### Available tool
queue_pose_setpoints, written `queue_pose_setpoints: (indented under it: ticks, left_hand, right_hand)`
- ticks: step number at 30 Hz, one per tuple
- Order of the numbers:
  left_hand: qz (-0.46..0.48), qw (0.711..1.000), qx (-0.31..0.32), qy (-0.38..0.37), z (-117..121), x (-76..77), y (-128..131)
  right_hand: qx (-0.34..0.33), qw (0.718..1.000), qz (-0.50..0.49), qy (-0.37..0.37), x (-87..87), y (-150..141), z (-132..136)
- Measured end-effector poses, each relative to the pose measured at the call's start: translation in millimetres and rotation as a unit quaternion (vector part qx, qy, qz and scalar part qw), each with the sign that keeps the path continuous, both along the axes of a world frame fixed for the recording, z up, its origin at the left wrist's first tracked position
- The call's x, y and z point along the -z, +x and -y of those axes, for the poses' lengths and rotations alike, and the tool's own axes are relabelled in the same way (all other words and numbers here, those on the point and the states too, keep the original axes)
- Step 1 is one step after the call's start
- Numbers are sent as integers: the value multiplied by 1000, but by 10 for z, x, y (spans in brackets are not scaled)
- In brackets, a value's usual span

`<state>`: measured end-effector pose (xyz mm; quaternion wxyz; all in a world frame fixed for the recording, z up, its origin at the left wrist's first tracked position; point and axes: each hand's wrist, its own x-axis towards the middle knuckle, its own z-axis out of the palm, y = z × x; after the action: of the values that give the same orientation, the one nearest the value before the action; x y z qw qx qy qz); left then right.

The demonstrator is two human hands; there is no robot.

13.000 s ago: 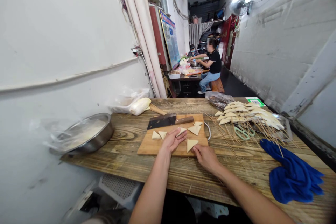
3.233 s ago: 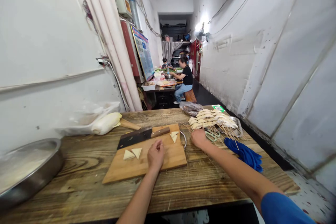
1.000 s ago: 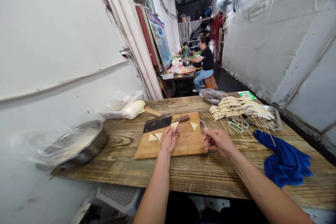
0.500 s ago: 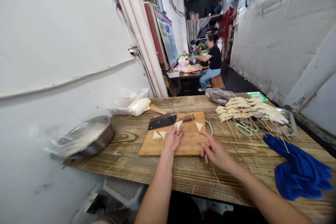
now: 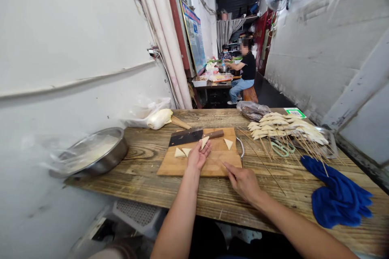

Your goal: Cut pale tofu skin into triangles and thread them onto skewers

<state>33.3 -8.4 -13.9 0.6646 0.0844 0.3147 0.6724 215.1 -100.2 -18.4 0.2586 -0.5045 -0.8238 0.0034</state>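
My left hand (image 5: 197, 158) hovers over the wooden cutting board (image 5: 179, 166), its fingers closed on a pale tofu triangle (image 5: 204, 142). My right hand (image 5: 243, 180) sits at the board's near right corner and pinches a thin bamboo skewer (image 5: 225, 165), whose tip points toward the left hand. Two more triangles (image 5: 181, 152) lie on the board left of the left hand, and one triangle (image 5: 228, 143) lies at the board's far right. A cleaver (image 5: 188, 136) lies across the back of the board.
Skewered tofu (image 5: 285, 126) is piled on a metal tray (image 5: 332, 145) at the right, with green scissors (image 5: 281, 150) and loose skewers (image 5: 261, 158) beside it. A blue cloth (image 5: 337, 196), a metal basin (image 5: 94, 158) and a cabbage (image 5: 159, 118) are on the table. A person (image 5: 244, 71) sits far back.
My right hand has drawn back from the skewer pile to the board's near right corner with a skewer. My left hand has lifted a triangle from the board.
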Motion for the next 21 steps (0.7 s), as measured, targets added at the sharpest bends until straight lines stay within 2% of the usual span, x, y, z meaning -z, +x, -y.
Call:
queue_pose_setpoints:
  ticks: [21]
  left_hand:
    - [-4,1000,3,0,-10,1,-3]
  right_hand:
    - [15,999,25,-43,-33,13,10]
